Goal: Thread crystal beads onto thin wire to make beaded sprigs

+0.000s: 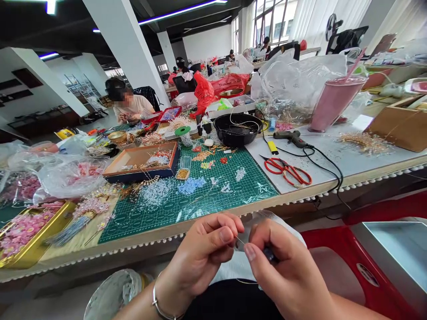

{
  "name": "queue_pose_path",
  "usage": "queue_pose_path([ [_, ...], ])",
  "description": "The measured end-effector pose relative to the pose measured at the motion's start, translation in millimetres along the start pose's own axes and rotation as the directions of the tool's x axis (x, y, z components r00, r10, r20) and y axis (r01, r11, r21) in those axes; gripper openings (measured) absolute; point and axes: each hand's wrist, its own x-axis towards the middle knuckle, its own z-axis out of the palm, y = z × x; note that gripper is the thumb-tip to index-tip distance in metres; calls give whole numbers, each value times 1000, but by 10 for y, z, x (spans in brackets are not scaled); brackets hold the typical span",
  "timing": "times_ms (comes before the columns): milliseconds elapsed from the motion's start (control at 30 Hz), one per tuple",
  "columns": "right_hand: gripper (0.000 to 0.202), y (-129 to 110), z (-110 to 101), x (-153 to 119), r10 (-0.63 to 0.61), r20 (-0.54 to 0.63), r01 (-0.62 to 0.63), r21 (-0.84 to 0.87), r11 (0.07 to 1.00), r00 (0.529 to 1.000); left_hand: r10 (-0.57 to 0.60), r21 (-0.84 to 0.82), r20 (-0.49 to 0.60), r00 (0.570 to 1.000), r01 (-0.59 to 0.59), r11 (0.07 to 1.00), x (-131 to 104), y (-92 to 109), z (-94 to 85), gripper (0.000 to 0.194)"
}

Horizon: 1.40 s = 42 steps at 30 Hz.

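Pinching a thin, pale strand (240, 241) between their fingertips, the left hand (210, 246) and right hand (282, 260) are hovering just before the pale wooden desk (300, 194); the right is curling around a dark object (269, 254) I'm not making out.

The rectangular green cutting mat (156, 223) bears a white grid. Around it: round black plastic bowl (233, 138), one o'clock; tall pink-filled plastic cup (336, 106), two; red-handled metal scissors (284, 169), three; red plastic seat (347, 251), four; thin pale strand (240, 241), five.

In front of the table (353, 155), the person's left hand (203, 253) and right hand (285, 262) are facing each other, thumbs pinching against curled fingers.
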Motion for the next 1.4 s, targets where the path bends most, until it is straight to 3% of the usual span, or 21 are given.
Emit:
queue_pose_path([
  [400, 20, 15, 23, -47, 77, 35, -77, 3, 997, 996, -13, 43, -17, 1000, 14, 999, 7, -48, -25, 10],
  [500, 21, 42, 36, -65, 103, 48, -104, 32, 994, 994, 90, 210, -43, 995, -79, 974, -20, -38, -26, 8],
  [567, 21, 67, 36, -73, 120, 79, -125, 63, 990, 990, 249, 500, -20, 968, -206, 841, -61, -6, -31, 4],
  [633, 22, 91, 25, -72, 154, 139, -170, 107, 980, 978, 385, 767, 79, 920, -303, 566, -108, 45, -36, 10],
  [700, 26, 111, 9, -60, 189, 210, -226, 168, 960, 959, 447, 886, 180, 876, -341, 313, -143, 105, -37, 12],
  [733, 27, 119, 0, -53, 206, 242, -258, 210, 943, 948, 462, 907, 215, 861, -351, 231, -151, 135, -35, 11],
  [833, 28, 130, -22, -31, 242, 302, -343, 345, 874, 922, 482, 929, 281, 830, -361, 80, -144, 217, -14, 8],
  [900, 24, 125, -42, -19, 267, 337, -389, 374, 842, 903, 485, 932, 303, 820, -362, 29, -130, 267, 15, 8],
  [967, 21, 107, -79, -7, 283, 368, -409, 331, 850, 886, 482, 929, 308, 820, -369, 34, -122, 312, 49, 7],
  [1033, 19, 80, -135, 14, 288, 376, -392, 239, 888, 881, 483, 921, 282, 829, -376, 107, -117, 340, 68, 6],
  [1167, 14, 26, -251, 101, 231, 324, -291, 150, 945, 918, 573, 796, 118, 811, -422, 433, -78, 279, -24, 4],
  [1267, 12, 2, -269, 198, 203, 250, -280, 326, 903, 947, 581, 629, -45, 813, -428, 648, -32, 109, -179, 14],
  [1333, 14, -18, -237, 266, 209, 238, -301, 469, 830, 948, 536, 663, -59, 842, -368, 652, -16, -28, -256, 24],
  [1400, 16, -49, -181, 330, 224, 266, -340, 558, 757, 937, 501, 775, -5, 865, -313, 549, -13, -145, -292, 39],
])
